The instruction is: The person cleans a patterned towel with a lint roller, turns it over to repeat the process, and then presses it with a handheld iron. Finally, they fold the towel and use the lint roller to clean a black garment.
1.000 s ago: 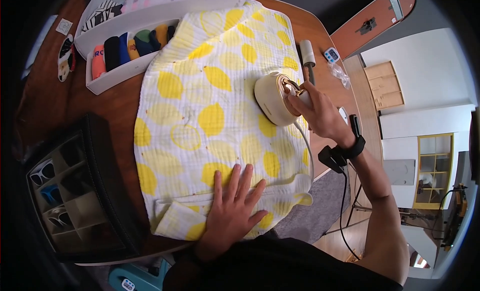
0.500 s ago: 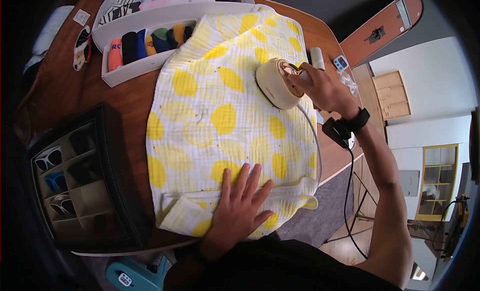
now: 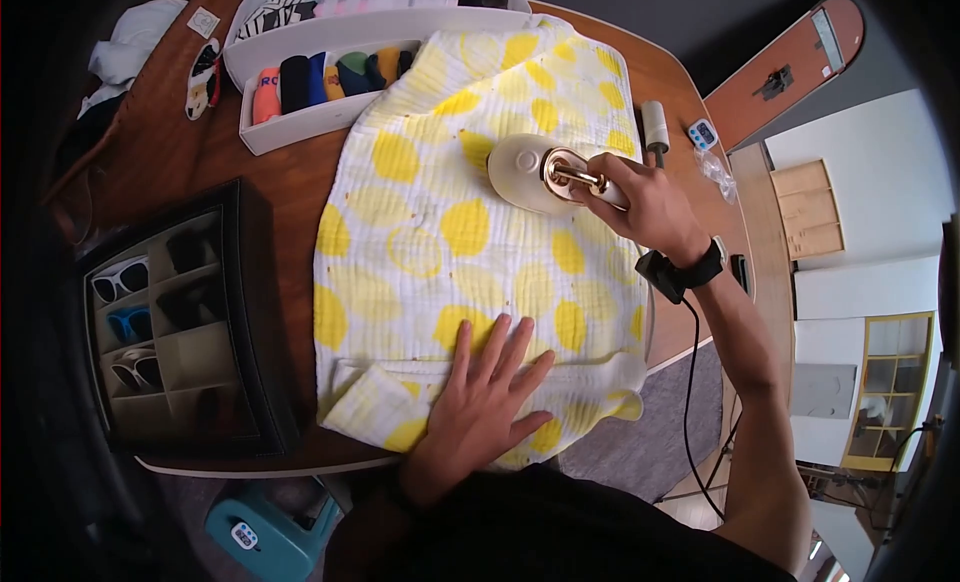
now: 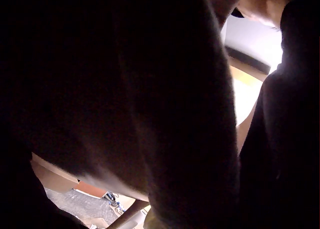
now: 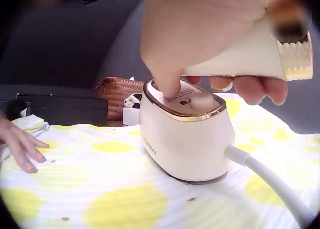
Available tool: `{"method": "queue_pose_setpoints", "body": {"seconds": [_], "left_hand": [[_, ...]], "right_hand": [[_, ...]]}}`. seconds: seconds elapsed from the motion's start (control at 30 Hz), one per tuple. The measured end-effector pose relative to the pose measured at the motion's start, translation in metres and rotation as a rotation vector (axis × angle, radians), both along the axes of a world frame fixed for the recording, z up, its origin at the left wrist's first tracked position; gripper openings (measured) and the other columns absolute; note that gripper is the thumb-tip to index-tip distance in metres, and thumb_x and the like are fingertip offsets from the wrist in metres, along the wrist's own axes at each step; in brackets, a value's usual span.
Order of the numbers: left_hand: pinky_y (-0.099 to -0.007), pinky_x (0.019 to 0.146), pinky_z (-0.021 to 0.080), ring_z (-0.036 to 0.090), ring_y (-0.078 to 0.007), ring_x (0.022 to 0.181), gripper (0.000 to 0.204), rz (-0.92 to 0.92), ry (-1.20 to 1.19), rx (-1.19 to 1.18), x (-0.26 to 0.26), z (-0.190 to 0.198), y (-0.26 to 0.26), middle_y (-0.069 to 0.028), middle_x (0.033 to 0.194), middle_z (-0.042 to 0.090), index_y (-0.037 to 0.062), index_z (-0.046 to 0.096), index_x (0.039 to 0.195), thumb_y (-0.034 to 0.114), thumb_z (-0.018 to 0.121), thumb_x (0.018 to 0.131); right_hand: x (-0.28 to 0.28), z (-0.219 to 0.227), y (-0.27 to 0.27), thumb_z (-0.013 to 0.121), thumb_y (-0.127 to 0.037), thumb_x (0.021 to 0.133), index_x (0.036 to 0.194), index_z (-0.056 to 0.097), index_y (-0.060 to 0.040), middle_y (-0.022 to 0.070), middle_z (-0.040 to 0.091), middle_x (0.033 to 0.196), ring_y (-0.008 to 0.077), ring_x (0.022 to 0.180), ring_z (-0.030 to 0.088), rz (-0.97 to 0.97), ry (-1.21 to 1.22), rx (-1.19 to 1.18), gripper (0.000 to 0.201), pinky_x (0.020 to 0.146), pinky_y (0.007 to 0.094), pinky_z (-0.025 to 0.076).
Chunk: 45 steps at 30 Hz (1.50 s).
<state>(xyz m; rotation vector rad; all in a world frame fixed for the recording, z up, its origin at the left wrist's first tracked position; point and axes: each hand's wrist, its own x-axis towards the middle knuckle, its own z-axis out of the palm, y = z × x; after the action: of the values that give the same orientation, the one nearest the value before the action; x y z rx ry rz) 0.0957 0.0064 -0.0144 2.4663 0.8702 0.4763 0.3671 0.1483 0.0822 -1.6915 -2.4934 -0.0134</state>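
A white cloth with yellow lemons [image 3: 380, 282] covers much of the table, its near edge folded over. On its upper part stands a cream handheld iron [image 3: 520, 172] with gold trim, its base against the cloth. My right hand [image 3: 645, 207] grips its handle. In the right wrist view the right hand [image 5: 210, 29] is curled round the handle above the iron's body [image 5: 185, 139], and a pale cord leaves its side. My left hand [image 3: 480, 402] lies flat with spread fingers near the fold; its fingers [image 5: 22, 146] also show in the right wrist view. Dark fabric fills most of the left wrist view.
A black case of sunglasses [image 3: 265, 332] sits at the left. White boxes of folded clothes and rolled socks [image 3: 295, 85] stand at the back left. At the right back are a lint roller [image 3: 655, 125], a small timer [image 3: 702, 134] and crumpled plastic [image 3: 716, 177].
The iron has turned in my right hand and moved left over the cloth, its handle now pointing right. My left hand stays on the cloth. The head view has shifted.
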Motion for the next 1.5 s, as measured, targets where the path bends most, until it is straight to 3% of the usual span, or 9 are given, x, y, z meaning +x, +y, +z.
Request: {"method": "queue_pose_setpoints", "body": {"seconds": [0.37,0.47,0.57,0.63,0.7,0.8,1.0,1.07,1.5], "left_hand": [[-0.0649,0.121,0.017,0.028,-0.0367,0.151,0.067,0.008,0.031,-0.005,0.002,0.003,0.001,-0.0151,0.162,0.036,0.0224,0.055,0.147,0.059,0.063,0.091],[-0.0643,0.122,0.017,0.028,-0.0363,0.152,0.068,0.01,0.025,-0.03,0.002,0.004,0.001,-0.0149,0.162,0.035,0.0223,0.055,0.147,0.058,0.063,0.091],[-0.064,0.121,0.019,0.032,-0.0366,0.149,0.067,0.024,0.002,-0.031,0.003,0.002,0.001,-0.0145,0.159,0.04,0.0192,0.056,0.146,0.057,0.064,0.091],[-0.0641,0.121,0.021,0.04,-0.0364,0.142,0.063,0.014,0.006,0.034,0.003,-0.002,-0.001,-0.0148,0.147,0.05,0.0146,0.06,0.14,0.056,0.063,0.092],[-0.0567,0.114,0.036,0.051,-0.0336,0.125,0.053,0.06,-0.079,0.084,0.001,-0.002,-0.002,-0.0144,0.124,0.058,0.0089,0.063,0.131,0.047,0.062,0.095],[-0.0417,0.082,0.048,0.052,-0.0259,0.089,0.045,0.181,-0.256,0.069,-0.003,-0.007,-0.004,-0.0086,0.097,0.051,0.0099,0.063,0.132,0.031,0.067,0.093],[-0.0402,0.079,0.044,0.048,-0.0251,0.084,0.066,0.156,-0.128,0.181,0.0,-0.003,-0.001,-0.0073,0.091,0.046,0.0217,0.048,0.153,0.034,0.069,0.092],[-0.0404,0.078,0.043,0.047,-0.0253,0.082,0.071,0.201,-0.119,0.158,0.005,-0.007,0.001,-0.007,0.09,0.045,0.0263,0.043,0.157,0.037,0.069,0.091],[-0.0404,0.07,0.035,0.042,-0.0253,0.076,0.089,0.344,-0.102,0.125,0.017,-0.01,0.003,-0.007,0.084,0.047,0.0372,0.03,0.162,0.048,0.074,0.086]], "right_hand": [[-0.007,-0.001,-0.031,0.075,-0.025,0.087,0.125,0.063,-0.016,0.011,0.073,0.097,0.0304,0.073,0.071,0.248,-0.032,0.072,0.04,0.063,0.0404,0.058],[-0.031,0.024,-0.044,0.074,-0.014,0.09,0.112,0.065,-0.0058,0.0126,0.067,0.074,0.0247,0.066,0.068,0.013,0.213,-0.204,0.025,0.061,0.0347,0.05],[-0.054,0.053,-0.057,0.075,-0.013,0.09,0.116,0.061,-0.0059,0.0115,0.065,0.075,0.0212,0.061,0.061,-0.097,0.366,-0.55,0.031,0.06,0.0329,0.045],[-0.062,0.05,-0.064,0.074,-0.013,0.09,0.118,0.059,-0.0059,0.0112,0.064,0.075,0.0199,0.061,0.059,-0.117,0.401,-0.611,0.033,0.06,0.0324,0.044],[-0.068,0.047,-0.066,0.074,-0.012,0.09,0.12,0.058,-0.0059,0.011,0.063,0.076,0.0186,0.061,0.056,-0.128,0.434,-0.671,0.035,0.061,0.0319,0.042],[-0.071,0.041,-0.067,0.075,-0.012,0.09,0.122,0.055,-0.0049,0.0132,0.065,0.079,0.0215,0.064,0.06,-0.122,0.362,-0.67,0.038,0.063,0.0345,0.045],[-0.082,0.035,-0.066,0.068,-0.022,0.097,0.121,0.055,-0.0016,0.018,0.067,0.081,0.0336,0.07,0.067,-0.047,0.315,-0.615,0.035,0.065,0.0412,0.047],[-0.087,0.033,-0.069,0.066,-0.026,0.099,0.116,0.055,0.0002,0.0209,0.063,0.066,0.04,0.061,0.065,-0.057,0.313,-0.556,0.033,0.058,0.0469,0.048],[-0.088,0.051,-0.053,0.053,-0.023,0.106,0.12,0.053,0.0,0.0214,0.067,0.081,0.0353,0.068,0.066,-0.037,0.135,-0.711,0.026,0.067,0.0422,0.049]]}}
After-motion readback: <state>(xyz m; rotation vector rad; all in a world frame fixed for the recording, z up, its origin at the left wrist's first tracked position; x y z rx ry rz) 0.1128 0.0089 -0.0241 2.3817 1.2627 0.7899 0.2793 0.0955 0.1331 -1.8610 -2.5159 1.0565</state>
